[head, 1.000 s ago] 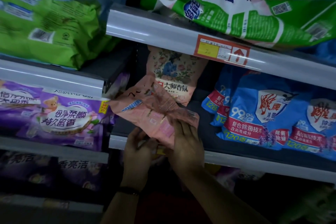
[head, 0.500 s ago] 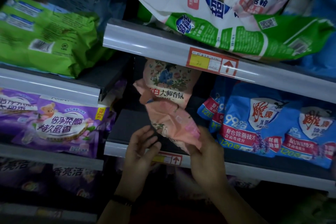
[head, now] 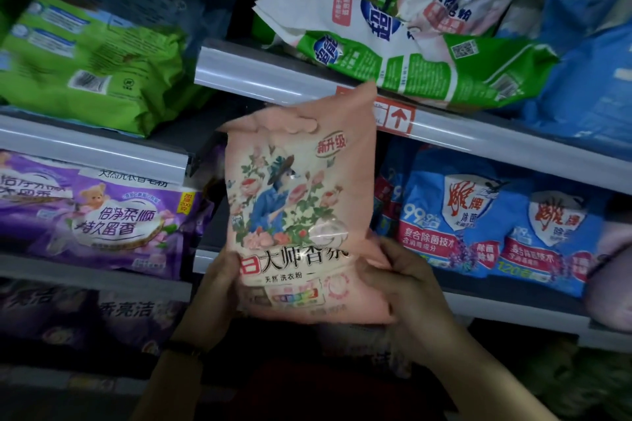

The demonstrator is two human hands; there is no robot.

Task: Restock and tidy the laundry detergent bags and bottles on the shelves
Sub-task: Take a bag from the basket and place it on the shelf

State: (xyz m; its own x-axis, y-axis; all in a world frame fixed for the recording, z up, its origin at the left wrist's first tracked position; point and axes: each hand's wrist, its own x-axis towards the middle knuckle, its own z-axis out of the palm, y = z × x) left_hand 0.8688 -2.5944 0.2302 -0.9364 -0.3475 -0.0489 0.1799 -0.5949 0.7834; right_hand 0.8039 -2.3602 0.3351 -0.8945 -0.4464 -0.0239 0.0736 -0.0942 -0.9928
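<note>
A pink detergent bag (head: 301,202) with a floral picture stands upright in front of the middle shelf (head: 513,311), its printed face toward me. My left hand (head: 215,290) grips its lower left edge. My right hand (head: 407,284) grips its lower right edge, thumb on the front. The bag's top overlaps the red price tag (head: 396,116) on the upper shelf rail (head: 260,75). The shelf gap behind the bag is hidden.
Blue detergent bags (head: 478,222) fill the middle shelf to the right. Purple bags (head: 102,215) lie on the left shelf, green bags (head: 85,61) above them. A green-and-white bag (head: 410,44) overhangs the upper rail. Darker purple bags (head: 85,314) sit below left.
The crumpled pink bag has been turned upright and flattened with its front facing me. Both hands moved to its lower corners; the left hand, open before, now grips it.
</note>
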